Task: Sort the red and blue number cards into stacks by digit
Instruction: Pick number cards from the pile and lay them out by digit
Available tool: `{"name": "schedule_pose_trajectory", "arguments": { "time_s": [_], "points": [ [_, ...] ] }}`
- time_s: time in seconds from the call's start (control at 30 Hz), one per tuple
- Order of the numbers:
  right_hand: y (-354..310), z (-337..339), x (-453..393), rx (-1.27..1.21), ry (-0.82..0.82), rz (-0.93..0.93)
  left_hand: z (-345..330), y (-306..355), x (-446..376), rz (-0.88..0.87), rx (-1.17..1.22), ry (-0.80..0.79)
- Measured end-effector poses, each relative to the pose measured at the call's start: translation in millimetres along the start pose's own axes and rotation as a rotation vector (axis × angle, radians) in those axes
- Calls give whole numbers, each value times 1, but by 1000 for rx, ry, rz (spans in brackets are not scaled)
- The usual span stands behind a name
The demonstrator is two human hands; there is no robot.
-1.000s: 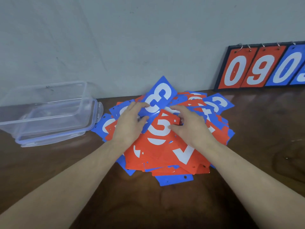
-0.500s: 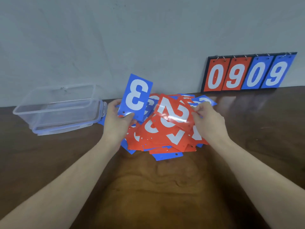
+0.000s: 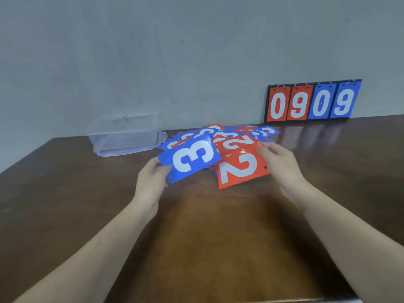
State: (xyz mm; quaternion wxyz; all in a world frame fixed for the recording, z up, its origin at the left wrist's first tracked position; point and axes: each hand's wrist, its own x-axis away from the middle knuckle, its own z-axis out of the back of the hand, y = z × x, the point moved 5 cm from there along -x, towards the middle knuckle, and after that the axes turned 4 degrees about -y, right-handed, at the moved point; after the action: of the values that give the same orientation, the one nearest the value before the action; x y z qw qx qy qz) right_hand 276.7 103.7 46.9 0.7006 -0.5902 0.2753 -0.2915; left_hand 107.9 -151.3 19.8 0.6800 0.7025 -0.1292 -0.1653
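Observation:
My left hand pinches a blue card with a white 3 by its left end, holding it above the table, lying sideways. My right hand grips a red card with a white 2 at its right edge, also lifted. Behind both cards lies a loose pile of red and blue number cards on the brown wooden table. Most digits in the pile are partly covered.
A clear plastic box stands at the back left next to the pile. A flip scoreboard reading 0909, two red and two blue cards, leans against the grey wall at the back right. The table's left edge runs diagonally at the left.
Both hands have lifted their cards off the pile and drawn them toward me. The blue 3 turned from upright to sideways. The view has tilted up and back.

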Motion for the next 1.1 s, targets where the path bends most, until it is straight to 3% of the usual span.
{"name": "schedule_pose_trajectory", "arguments": {
  "time_s": [0.1, 0.23, 0.47, 0.63, 0.77, 1.1],
  "points": [
    [-2, -16, 22, 54, -171, 12, 26, 3, 20, 41, 19, -1],
    [-2, -43, 32, 317, -310, 86, 65, 9, 41, 73, 25, 29],
    [-4, -106, 43, 398, -587, 8, 134, 20, 62, 54, -105, -34],
    [3, -156, 41, 432, -644, 17, 167, 23, 73, 44, -103, -10],
    [-2, -204, 50, 552, -719, 167, 183, 22, 76, 37, -89, -4],
    [-10, -289, 43, 665, -633, 288, 187, 17, 44, 74, -93, 44]
  ]
}}
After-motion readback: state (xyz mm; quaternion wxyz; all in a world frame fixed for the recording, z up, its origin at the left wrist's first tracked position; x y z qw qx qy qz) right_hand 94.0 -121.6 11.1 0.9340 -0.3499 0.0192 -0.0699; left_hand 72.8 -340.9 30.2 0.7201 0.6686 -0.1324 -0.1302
